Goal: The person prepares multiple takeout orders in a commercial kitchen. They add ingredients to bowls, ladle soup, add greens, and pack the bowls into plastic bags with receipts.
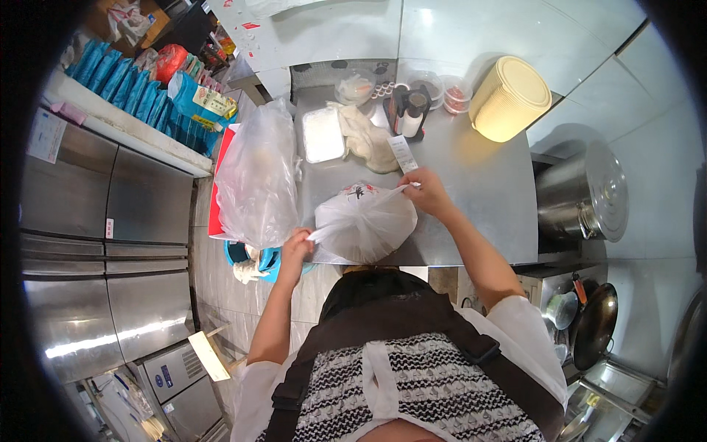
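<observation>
A full white plastic bag (pixel 367 224) with printed marks sits near the front edge of the stainless steel table (pixel 486 210). Its two twisted handle ends are pulled apart, one by my left hand (pixel 298 246) at the lower left, the other by my right hand (pixel 424 190) at the upper right. A printed paper slip (pixel 403 154) lies just above my right hand. Behind the bag are a crumpled beige cloth (pixel 367 138), a white rectangular container (pixel 323 135) and a small black device (pixel 407 110) holding a white roll or bottle; I cannot tell which.
A red box (pixel 216 204) with a large bundle of clear plastic bags (pixel 259 177) stands at the left. Stacked cream bowls (pixel 508 99) and small lidded tubs (pixel 455 96) line the back. A big steel pot (pixel 577 193) is beyond the right edge.
</observation>
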`<state>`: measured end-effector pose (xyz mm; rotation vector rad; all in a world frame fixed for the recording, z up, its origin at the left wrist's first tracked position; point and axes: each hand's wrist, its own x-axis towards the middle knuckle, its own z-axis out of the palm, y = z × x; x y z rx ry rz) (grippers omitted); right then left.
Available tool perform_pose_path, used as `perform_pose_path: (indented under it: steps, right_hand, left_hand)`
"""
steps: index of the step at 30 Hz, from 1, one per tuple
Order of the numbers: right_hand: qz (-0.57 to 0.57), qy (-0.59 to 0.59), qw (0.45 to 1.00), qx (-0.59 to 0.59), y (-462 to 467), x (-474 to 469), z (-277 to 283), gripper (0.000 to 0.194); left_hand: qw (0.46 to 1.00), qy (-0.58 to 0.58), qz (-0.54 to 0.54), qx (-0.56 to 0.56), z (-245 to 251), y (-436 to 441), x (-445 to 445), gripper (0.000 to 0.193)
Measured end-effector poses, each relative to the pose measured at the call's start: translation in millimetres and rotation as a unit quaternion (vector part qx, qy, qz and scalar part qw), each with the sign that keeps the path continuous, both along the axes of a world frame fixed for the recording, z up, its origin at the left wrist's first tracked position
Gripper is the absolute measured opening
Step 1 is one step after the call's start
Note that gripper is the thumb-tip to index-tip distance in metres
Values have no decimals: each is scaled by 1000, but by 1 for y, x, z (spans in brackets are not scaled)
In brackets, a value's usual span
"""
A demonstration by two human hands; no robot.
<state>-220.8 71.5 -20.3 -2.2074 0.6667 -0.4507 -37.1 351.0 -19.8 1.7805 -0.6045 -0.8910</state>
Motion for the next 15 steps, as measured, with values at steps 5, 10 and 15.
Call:
perform_pose_path:
  steps: [5, 10, 15]
  right_hand:
    - [-33, -168, 746, 643, 35, 23, 19, 19]
    - [-193, -239, 498, 811, 12, 29, 2, 25]
    - [-53, -168, 683, 709, 20, 22, 7, 30]
  left_hand:
    - [909, 324, -64, -255, 7, -24, -32, 17]
    - [974, 190, -109, -63, 3, 2, -30, 20]
    - [928, 321, -82, -169, 18, -13, -21, 41]
